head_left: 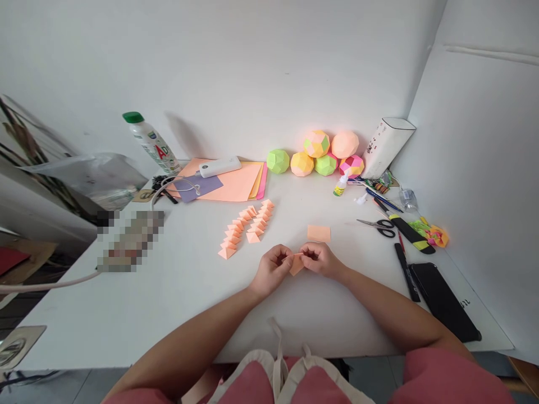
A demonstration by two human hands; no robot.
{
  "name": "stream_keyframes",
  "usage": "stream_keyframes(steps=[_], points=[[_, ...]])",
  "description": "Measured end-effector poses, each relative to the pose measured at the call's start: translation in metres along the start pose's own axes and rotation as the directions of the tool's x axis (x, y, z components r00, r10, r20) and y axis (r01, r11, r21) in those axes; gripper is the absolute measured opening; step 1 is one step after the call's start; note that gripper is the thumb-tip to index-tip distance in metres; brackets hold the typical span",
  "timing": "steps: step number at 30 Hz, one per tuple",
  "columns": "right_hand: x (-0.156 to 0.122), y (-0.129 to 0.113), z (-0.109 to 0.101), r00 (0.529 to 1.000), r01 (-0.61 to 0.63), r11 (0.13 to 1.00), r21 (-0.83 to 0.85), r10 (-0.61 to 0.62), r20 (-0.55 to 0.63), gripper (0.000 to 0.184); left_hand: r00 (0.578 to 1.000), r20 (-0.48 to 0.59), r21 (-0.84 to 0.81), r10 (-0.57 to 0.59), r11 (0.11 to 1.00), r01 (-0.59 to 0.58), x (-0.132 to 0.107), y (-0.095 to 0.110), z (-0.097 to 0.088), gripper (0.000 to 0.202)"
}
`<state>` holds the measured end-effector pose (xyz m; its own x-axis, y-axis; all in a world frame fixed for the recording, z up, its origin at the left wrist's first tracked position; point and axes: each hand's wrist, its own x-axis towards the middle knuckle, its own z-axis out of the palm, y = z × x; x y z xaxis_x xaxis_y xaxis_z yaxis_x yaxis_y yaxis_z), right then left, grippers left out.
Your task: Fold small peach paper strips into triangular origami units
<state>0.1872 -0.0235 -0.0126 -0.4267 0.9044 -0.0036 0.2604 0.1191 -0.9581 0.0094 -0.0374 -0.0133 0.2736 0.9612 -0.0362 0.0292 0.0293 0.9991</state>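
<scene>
Between my two hands, close to the table's front, is a small folded piece of orange paper (297, 264). My left hand (273, 270) pinches its left side with thumb and fingers. On the other side my right hand (321, 260) grips its upper right edge. Just beyond my right hand lies a flat orange paper rectangle (319, 233). Two rows of folded orange paper units, a left row (234, 232) and a right row (261, 220), stand on the table ahead of my left hand. The fingers partly cover the held paper.
Several paper balls (302, 164) sit by the back wall, near a glue bottle (341, 184). Coloured paper sheets (236, 188) carry a white power bank (219, 166). Scissors (381, 225), a box cutter (410, 231) and a black phone (444, 300) lie right. A white bottle (154, 146) stands back left.
</scene>
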Motion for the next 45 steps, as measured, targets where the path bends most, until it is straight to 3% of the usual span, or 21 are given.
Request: stream_keyframes(steps=[5,10,18,26,30,33,36,39,42,45], points=[[0.001,-0.002,0.0,1.0,-0.005,0.996,0.091,0.007,-0.024,0.015,0.998,-0.022,-0.062,-0.067,0.996,0.065,0.002,-0.001,-0.003,0.025],[0.001,-0.006,0.0,1.0,0.016,0.997,0.079,-0.016,-0.002,0.02,0.998,0.03,-0.058,-0.052,0.997,0.054,0.002,-0.002,-0.004,0.027],[0.0,0.0,-0.003,0.999,-0.02,0.991,0.135,0.025,-0.034,0.016,0.999,-0.002,-0.002,-0.052,0.999,0.052,0.0,0.0,-0.003,0.021],[0.004,0.005,-0.007,0.991,-0.007,0.969,0.245,0.039,-0.124,0.016,0.993,-0.082,-0.012,-0.083,0.997,0.083,0.0,0.005,-0.003,0.013],[0.003,0.003,-0.005,0.975,0.045,0.987,0.152,-0.01,-0.222,0.018,0.992,-0.09,-0.069,-0.092,0.994,0.086,-0.001,0.007,-0.004,0.017],[0.001,0.003,0.003,0.906,0.223,0.959,-0.174,-0.27,-0.325,0.013,0.998,0.019,-0.079,-0.068,0.994,0.069,-0.002,0.006,-0.005,0.028],[0.001,0.004,0.008,0.77,0.448,0.769,-0.456,-0.591,-0.24,0.009,0.996,0.075,-0.063,-0.053,0.996,0.058,-0.002,0.005,-0.004,0.031],[0.003,0.004,0.009,0.645,0.533,0.6,-0.597,-0.745,-0.172,0.014,0.997,0.045,-0.098,-0.069,0.992,0.073,-0.002,0.005,-0.003,0.029],[0.004,0.004,0.008,0.607,0.535,0.53,-0.658,-0.783,-0.137,0.015,0.997,0.032,-0.147,-0.075,0.986,0.079,-0.002,0.005,-0.002,0.029],[0.002,0.004,0.01,0.624,0.563,0.499,-0.659,-0.78,-0.058,0.016,0.997,0.013,-0.19,-0.081,0.978,0.082,0.0,0.002,-0.001,0.029]])
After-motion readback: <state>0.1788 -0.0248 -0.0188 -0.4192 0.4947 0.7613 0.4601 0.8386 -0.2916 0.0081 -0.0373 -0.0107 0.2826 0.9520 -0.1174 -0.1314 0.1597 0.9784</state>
